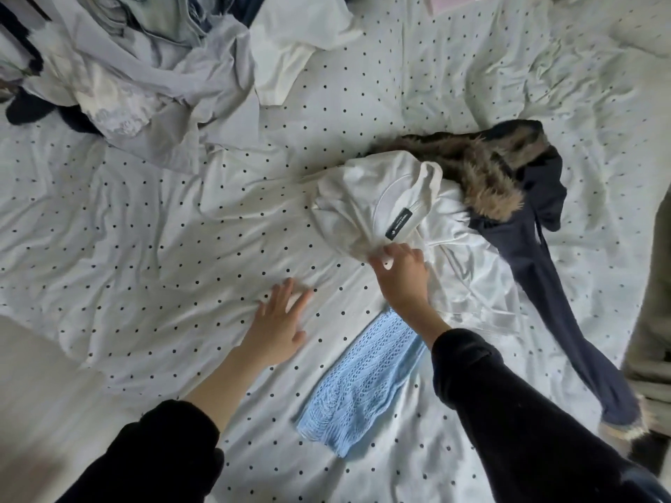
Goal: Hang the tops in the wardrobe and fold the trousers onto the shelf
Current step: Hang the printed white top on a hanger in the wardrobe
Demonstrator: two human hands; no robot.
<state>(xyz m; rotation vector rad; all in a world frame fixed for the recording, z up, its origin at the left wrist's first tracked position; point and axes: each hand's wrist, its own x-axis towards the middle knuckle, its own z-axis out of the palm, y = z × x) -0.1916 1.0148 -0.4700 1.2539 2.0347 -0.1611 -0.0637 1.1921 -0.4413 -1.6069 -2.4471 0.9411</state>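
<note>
From my head view, my right hand (399, 270) pinches the white top (366, 208) bunched on the dotted sheet (163, 219) while my left hand (279, 321) rests flat and empty, so I should find its collar before lifting.

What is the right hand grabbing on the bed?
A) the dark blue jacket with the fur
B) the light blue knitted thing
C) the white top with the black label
C: the right hand pinches a fold of the white top, just below its black label.
</note>
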